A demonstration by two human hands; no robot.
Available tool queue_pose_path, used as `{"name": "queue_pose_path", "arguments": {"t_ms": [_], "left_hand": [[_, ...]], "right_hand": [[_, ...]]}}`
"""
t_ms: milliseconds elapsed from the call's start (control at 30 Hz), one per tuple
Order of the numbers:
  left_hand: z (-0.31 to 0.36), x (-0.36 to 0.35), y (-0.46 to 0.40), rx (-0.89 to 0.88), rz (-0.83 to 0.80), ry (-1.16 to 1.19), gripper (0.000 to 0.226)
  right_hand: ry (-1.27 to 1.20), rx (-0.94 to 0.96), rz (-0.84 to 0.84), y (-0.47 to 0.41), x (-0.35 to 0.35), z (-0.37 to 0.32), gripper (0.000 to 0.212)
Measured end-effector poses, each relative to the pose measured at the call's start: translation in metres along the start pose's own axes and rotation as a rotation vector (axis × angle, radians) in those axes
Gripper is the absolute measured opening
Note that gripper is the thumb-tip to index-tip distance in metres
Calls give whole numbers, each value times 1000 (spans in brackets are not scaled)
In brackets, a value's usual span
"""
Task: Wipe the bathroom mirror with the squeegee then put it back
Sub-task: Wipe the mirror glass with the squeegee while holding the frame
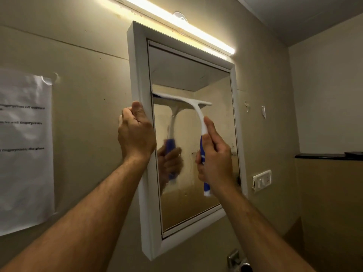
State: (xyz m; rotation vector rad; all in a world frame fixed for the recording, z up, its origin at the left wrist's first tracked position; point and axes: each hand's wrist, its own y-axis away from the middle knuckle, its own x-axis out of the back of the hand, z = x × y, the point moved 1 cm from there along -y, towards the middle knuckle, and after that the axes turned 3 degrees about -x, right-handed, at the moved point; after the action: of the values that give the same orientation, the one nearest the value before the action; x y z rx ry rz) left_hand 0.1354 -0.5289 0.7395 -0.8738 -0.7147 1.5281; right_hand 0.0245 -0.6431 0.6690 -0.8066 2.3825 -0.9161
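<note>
Two hands work at the bathroom mirror, one steadying its frame, one holding the squeegee on the glass.

Right hand [214, 160], at about 4 o'clock from the mirror's [206, 85] middle, has its fingers curled round the blue grip of the squeegee [198, 114]; the white neck curves up toward 11 o'clock, and the blade lies across the glass just above centre, reaching the frame's left inner edge. Left hand [136, 132] grips the white frame [139, 75] at its 9 o'clock side, fingers wrapped round the outer edge, thumb against the front. Above, at 12 o'clock, a lit tube light [176, 22] runs along the wall. Well out at 9 o'clock hangs a printed paper sheet [25, 154]; at 3 o'clock, just right of the frame, sits a switch plate [262, 180].
</note>
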Motion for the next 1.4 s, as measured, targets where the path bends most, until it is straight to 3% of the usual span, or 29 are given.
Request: {"name": "queue_pose_path", "arguments": {"t_ms": [167,533,800,1200,1400], "left_hand": [[0,-1,0,17,-29,32,49],[1,1,1,31,-29,44,52],[2,2,3,40,-35,24,54],[3,2,3,51,-37,17,53],[3,3,4,37,-37,1,53]], "right_hand": [[-30,-12,3,30,11,32,39],[5,10,20,-20,-8,-26,36],[13,-9,54,29,5,20,39],[-31,65,74,-64,-32,-70,37],[-9,44,37,-29,-16,-28,37]]}}
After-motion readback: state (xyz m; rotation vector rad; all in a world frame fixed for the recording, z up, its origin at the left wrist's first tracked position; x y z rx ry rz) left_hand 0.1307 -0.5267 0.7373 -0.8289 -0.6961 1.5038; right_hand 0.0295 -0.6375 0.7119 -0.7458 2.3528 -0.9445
